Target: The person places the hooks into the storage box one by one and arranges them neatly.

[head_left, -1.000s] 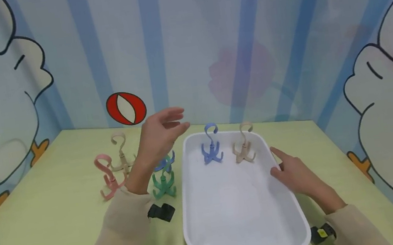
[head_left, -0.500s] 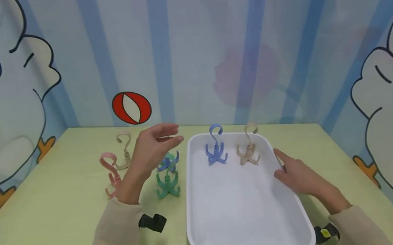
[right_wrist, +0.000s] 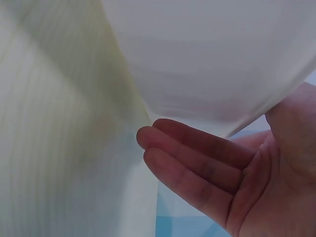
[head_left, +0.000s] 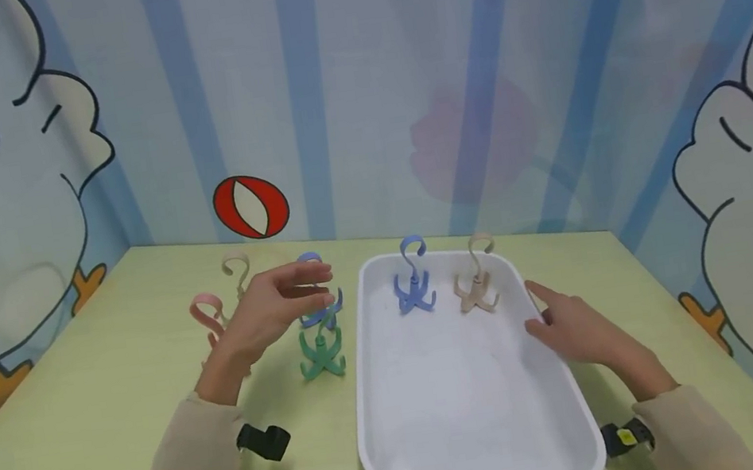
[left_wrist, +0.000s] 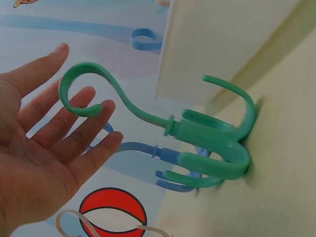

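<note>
My left hand [head_left: 276, 307] hovers above the table, its fingers extended and nothing in its grasp. Close by stands a green four-armed hook hanger [left_wrist: 210, 136], whose curled top is right beside the fingers in the left wrist view. Behind it is a blue hook hanger [head_left: 322, 311], partly hidden by the hand. A pink one [head_left: 206, 311] and a beige one [head_left: 236, 267] stand further left, partly covered by my hand and wrist. My right hand [head_left: 581, 331] holds the right rim of a white tray [head_left: 365, 397], thumb over the edge and fingers outside.
Inside the tray, at its far end, stand another blue hook hanger [head_left: 414, 294] and another beige hook hanger [head_left: 475, 293]. The pale green table [head_left: 118, 400] ends at a striped cartoon backdrop [head_left: 373, 107].
My left hand has moved left and down from beside the tray's far corner, uncovering more of the blue hanger outside the tray. The right hand stays at the tray rim.
</note>
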`<state>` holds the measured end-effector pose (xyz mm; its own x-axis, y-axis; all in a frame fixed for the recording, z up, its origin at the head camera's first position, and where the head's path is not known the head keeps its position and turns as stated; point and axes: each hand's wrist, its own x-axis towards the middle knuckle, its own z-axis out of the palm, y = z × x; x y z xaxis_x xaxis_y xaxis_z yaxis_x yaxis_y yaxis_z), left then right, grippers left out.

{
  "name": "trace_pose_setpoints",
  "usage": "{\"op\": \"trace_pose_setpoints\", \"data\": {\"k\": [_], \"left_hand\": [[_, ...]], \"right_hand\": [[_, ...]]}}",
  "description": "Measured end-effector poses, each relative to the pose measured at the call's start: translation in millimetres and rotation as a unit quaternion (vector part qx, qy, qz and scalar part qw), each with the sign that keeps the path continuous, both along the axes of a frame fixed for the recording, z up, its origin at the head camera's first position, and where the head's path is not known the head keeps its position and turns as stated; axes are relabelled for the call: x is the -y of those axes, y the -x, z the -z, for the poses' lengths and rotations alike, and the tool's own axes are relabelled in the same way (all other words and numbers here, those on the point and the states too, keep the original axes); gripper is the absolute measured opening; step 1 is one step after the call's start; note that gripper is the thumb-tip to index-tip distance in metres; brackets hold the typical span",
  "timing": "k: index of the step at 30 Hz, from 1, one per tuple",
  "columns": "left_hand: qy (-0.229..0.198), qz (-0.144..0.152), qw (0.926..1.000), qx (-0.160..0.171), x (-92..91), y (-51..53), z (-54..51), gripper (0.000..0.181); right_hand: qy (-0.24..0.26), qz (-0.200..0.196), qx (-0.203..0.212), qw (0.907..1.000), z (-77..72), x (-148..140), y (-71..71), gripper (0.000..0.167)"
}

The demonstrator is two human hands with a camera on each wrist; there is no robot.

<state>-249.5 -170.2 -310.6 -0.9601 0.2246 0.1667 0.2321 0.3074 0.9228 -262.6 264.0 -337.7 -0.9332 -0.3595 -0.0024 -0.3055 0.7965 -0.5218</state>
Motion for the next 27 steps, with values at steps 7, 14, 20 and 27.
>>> {"op": "trace_pose_setpoints", "data": {"k": [7, 14, 20, 27], "left_hand": [[-0.001, 0.029, 0.9994, 0.019, 4.4, 2.9, 12.6, 0.045], [-0.016, 0.072, 0.9963, 0.044, 8.5, 5.2, 16.6, 0.042], [-0.019, 0.085, 0.9944, 0.060, 11.5, 9.7, 21.6, 0.044], [-0.042, 0.094, 0.9916, 0.078, 13.8, 12.2, 25.3, 0.040]], "right_hand": [[0.001, 0.010, -0.008, 0.9999, 0.9, 0, 6.6, 0.071], [0.002, 0.018, -0.017, 0.9997, 1.3, 3, 8.3, 0.069], [-0.001, 0.022, -0.020, 0.9996, 0.5, 6, 8.0, 0.070], [-0.001, 0.029, -0.013, 0.9995, 3.2, 6, 8.0, 0.070]]}}
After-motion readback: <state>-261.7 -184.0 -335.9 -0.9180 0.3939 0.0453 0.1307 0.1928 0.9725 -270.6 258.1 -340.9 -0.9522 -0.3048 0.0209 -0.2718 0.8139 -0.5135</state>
